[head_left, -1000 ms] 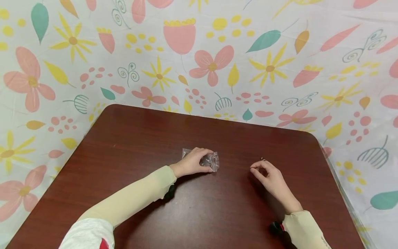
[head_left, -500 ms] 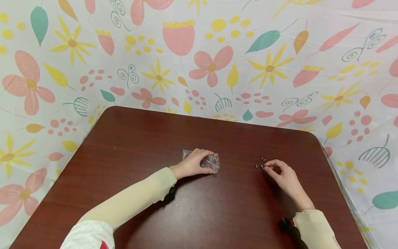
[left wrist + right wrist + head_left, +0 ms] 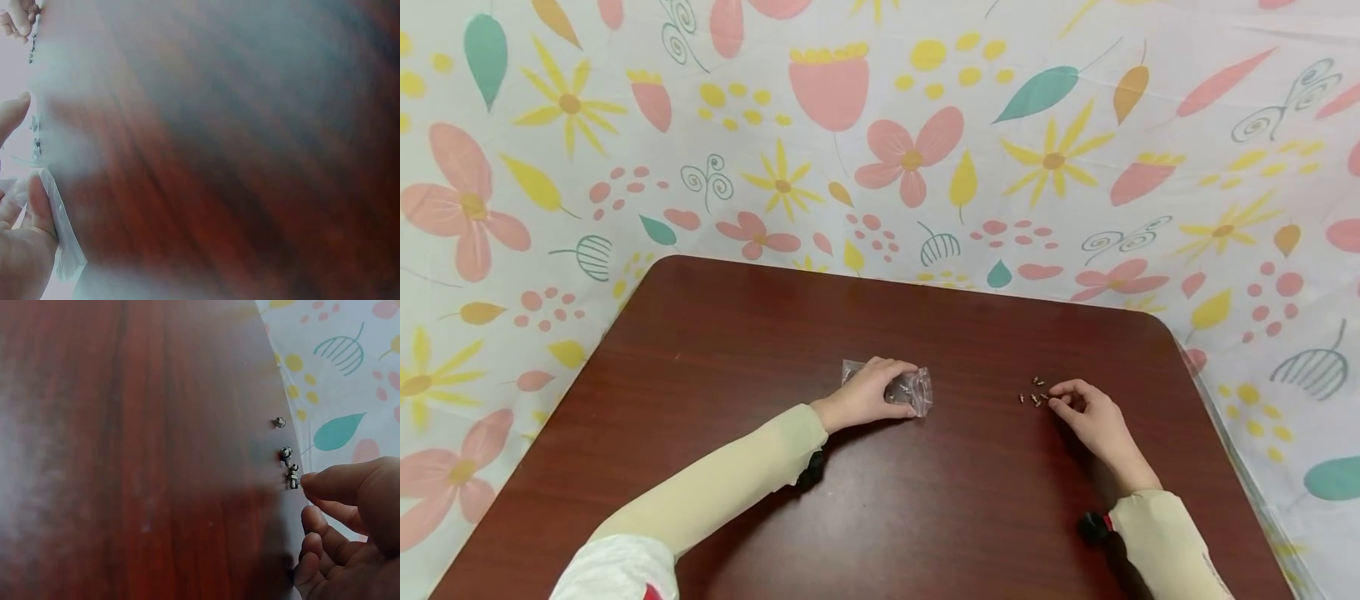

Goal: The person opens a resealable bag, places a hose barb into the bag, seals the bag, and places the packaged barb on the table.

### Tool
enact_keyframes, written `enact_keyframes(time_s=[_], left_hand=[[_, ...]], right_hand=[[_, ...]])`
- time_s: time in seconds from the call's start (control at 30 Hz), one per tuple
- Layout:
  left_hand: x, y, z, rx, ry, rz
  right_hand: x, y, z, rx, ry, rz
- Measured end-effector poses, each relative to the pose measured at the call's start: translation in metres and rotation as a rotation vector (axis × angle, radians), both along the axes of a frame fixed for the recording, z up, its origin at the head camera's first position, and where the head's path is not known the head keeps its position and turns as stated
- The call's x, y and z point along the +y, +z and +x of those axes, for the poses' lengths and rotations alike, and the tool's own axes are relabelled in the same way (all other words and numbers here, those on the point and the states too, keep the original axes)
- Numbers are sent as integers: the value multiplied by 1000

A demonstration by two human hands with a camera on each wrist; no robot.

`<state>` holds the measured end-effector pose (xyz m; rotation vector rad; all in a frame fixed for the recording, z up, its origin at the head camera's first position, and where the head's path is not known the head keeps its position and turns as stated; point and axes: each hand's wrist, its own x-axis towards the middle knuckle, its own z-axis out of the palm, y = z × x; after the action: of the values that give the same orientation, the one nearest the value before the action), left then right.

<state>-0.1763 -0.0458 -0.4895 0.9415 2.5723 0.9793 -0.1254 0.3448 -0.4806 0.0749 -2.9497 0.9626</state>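
While the right hand (image 3: 1097,423) stays out on the right, its thumb and forefinger pinch one small dark metallic piece (image 3: 293,478) at the tips, nearly no gap; other fingers bent in, seen in the right wrist view. More pieces of that kind lie loose just left of those fingertips: one a bit to the far side (image 3: 1037,381), one farthest left (image 3: 1021,398), another close between. Exact shape too small to tell.

Left hand (image 3: 861,402), near the middle, is spread in a wide C, thumb on the near side, fingers on the far side, holding a clear plastic zip bag (image 3: 921,392) flat on the surface (image 3: 865,517). Bag contents not clear. Bag is well apart from the loose pieces, to their left.

Both forearms wear pale yellow-green sleeves (image 3: 715,487), each with a black object under the cuff (image 3: 1093,527); white cloth (image 3: 621,567) with a red patch at the left elbow. Surface is dark reddish-brown wood-look, rounded far corners. Beyond it, white cloth backdrop (image 3: 880,83) printed with pink, yellow and green flowers and leaves.
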Motion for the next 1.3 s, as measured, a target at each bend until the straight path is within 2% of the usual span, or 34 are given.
enact_keyframes(time_s=[0.27, 0.47, 0.97, 1.3], left_hand=[[0, 4, 1, -5, 3, 0], [2, 1, -1, 20, -10, 4], [-1, -1, -1, 12, 5, 11], [0, 0, -1, 21, 7, 7]], right_hand=[[1, -3, -6, -27, -5, 34], [0, -4, -6, -40, -12, 59], [-6, -2, -11, -57, -3, 62], [-7, -4, -13, -26, -3, 84]])
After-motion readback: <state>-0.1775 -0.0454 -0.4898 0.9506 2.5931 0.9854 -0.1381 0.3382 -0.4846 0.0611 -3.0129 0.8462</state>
